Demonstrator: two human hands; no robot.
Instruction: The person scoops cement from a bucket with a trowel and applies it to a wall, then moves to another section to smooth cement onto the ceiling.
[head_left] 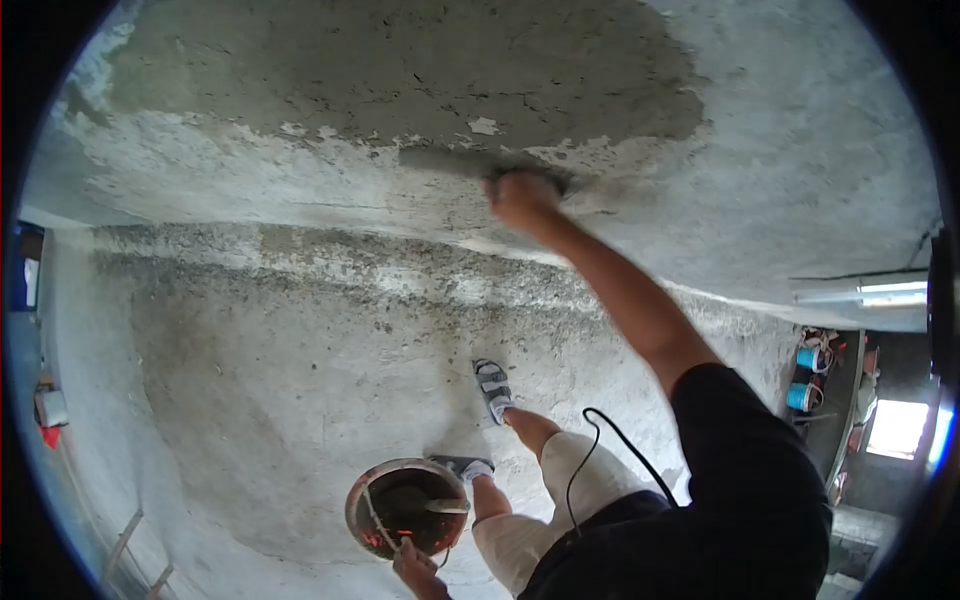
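My right hand [525, 200] is closed round a dark, motion-blurred tool held flat against the wall, at the lower edge of a wide damp grey patch [420, 70]. The tool's handle is hidden by the fingers. Low in the view, my left hand [415, 568] is closed on the rope handle of a round bucket [360, 510]. Inside the bucket are a dark mix and a pale flat-ended implement [445, 506] resting toward its right side.
Bare rough floor [250, 370] spreads below the wall, with my sandalled feet [491, 385] on it. Blue buckets [800, 396] stand at the far right near a bright window [898, 429]. A white container [50, 406] is at the far left.
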